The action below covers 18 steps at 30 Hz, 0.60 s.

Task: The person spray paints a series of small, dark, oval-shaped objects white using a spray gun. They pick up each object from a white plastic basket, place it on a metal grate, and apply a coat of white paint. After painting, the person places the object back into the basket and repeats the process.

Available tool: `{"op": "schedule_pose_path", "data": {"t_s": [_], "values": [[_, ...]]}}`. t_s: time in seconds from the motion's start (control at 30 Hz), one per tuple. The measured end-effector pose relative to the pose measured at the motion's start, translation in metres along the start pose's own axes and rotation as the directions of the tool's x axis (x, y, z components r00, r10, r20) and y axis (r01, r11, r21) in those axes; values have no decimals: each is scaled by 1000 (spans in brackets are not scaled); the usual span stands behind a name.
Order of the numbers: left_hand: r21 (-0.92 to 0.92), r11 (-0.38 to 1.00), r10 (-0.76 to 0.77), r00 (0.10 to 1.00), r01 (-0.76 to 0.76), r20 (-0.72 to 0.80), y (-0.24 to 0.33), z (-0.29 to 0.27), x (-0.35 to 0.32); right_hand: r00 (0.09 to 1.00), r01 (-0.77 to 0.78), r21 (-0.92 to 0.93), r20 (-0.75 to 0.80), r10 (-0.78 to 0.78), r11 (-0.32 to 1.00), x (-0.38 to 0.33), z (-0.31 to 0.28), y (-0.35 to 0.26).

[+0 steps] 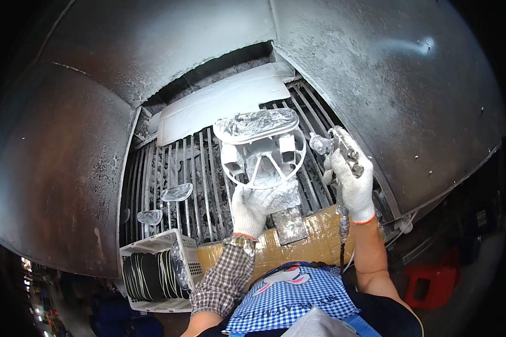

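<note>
A white-coated part (pixel 287 144) stands over the bars in the middle, with a round spoked ring and two small box-shaped sleeves. On top of it is an oval piece (pixel 258 124) with a silvery, film-like wrinkled face. My left hand (pixel 250 212), in a white knit glove, grips the near side of the ring; some of its fingers are hidden behind it. In my gloved right hand (pixel 354 177) is a spray gun (pixel 338 147), its nozzle end facing the part from the right. A hose (pixel 343 227) hangs down from the gun.
Metal booth walls (pixel 427 112) enclose a grate of bars (pixel 192 168). A pale sheet (pixel 208 106) lies at the back. Two small oval pieces (pixel 177 192) stand at the left, beside a white basket (pixel 194 264) of dark discs. Taped cardboard (pixel 320 230) covers the front edge; a red stool (pixel 433 281) is right.
</note>
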<state>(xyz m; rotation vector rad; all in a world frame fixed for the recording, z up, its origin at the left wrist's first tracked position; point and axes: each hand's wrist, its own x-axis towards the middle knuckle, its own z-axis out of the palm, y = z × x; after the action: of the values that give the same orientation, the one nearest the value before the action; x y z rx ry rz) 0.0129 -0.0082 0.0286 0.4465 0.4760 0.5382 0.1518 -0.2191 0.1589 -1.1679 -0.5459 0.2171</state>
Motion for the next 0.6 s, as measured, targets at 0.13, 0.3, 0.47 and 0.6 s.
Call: {"op": "schedule_pose_path", "data": {"t_s": [0.13,0.3,0.47,0.6], "values": [[15,999,31,997,-30,-64,4,-22,9,1000,-2,-16,-30,1,1000,-1,-9,-5],[-6,998,57,995,-58,-78,17,-26,8,996,42,-93,-70,-49,995,-13,-16,-10],[-7,994,104,989,-105,-105,32,-31,7,999,-31,-26,13,31,999,-33,-14,-16],[-16,990,140,982,-143,-126,45,-37,14,998,-40,-20,-57,39,999,-36,-13,-18]]}}
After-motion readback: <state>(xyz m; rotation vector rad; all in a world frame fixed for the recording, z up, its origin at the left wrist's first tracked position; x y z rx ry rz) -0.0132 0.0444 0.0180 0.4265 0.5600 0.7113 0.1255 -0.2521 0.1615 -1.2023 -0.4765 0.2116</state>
